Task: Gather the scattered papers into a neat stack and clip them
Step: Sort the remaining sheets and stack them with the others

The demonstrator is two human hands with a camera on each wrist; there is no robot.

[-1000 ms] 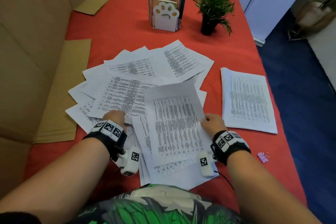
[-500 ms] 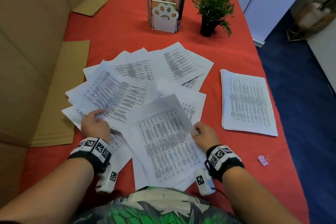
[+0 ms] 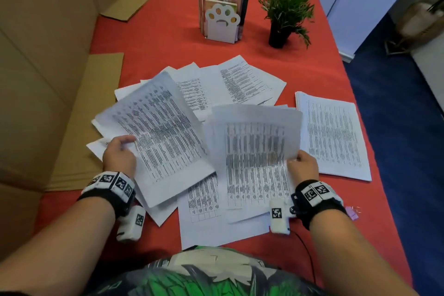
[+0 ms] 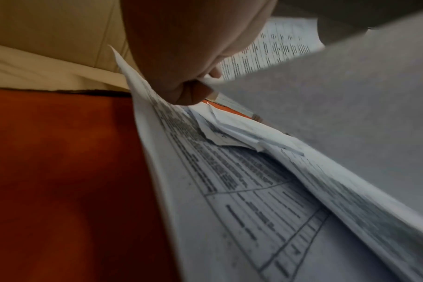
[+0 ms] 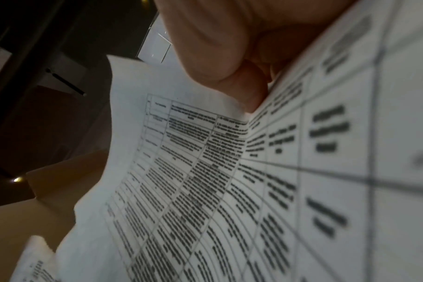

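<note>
Printed sheets lie scattered (image 3: pixel 230 84) over the red table (image 3: pixel 158 48). My left hand (image 3: pixel 119 151) pinches the left edge of one printed sheet (image 3: pixel 158 134) and holds it raised and tilted; in the left wrist view the left hand (image 4: pixel 193 76) grips that sheet (image 4: pixel 350 95) over loose pages (image 4: pixel 242 190). My right hand (image 3: pixel 301 166) pinches the right edge of a second sheet (image 3: pixel 254 134), lifted and blurred; in the right wrist view the right hand (image 5: pixel 229 66) holds this sheet (image 5: pixel 205 171). A neat stack (image 3: pixel 331 134) lies to the right. A small pink clip (image 3: pixel 352 212) sits by my right wrist.
A paw-shaped bookend with books (image 3: pixel 222 5) and a potted plant (image 3: pixel 286 12) stand at the back. Cardboard panels (image 3: pixel 43 67) line the left side, with flat cardboard (image 3: pixel 84 127) on the table. The table's right edge drops to a blue floor (image 3: pixel 396 127).
Both hands have lifted their sheets off the pile. The left hand's sheet rose and swung towards the middle. The right hand's sheet moved right and is up off the table.
</note>
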